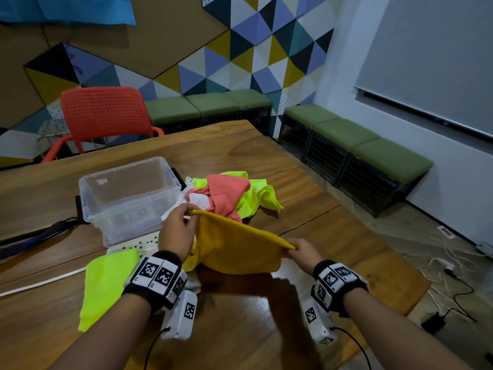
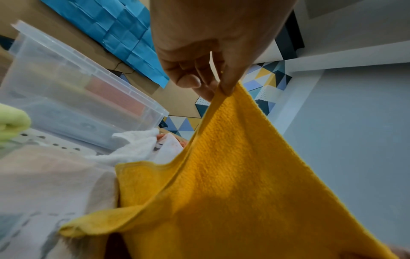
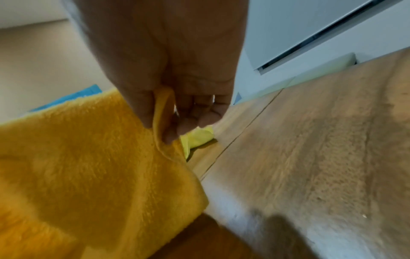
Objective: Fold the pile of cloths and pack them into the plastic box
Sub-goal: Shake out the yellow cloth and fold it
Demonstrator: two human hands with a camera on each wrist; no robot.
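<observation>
An orange-yellow cloth hangs stretched above the table between both hands. My left hand pinches its far top corner; the wrist view shows thumb and finger of the left hand on the cloth. My right hand pinches the near top corner, and the right hand is seen with the cloth folded between thumb and fingers. Behind lies the pile of coral, neon yellow and white cloths. The clear plastic box stands open to the left.
A neon green cloth lies flat on the wooden table by my left forearm. A white power strip sits in front of the box. A red chair stands at the far edge; cables run on the floor at right.
</observation>
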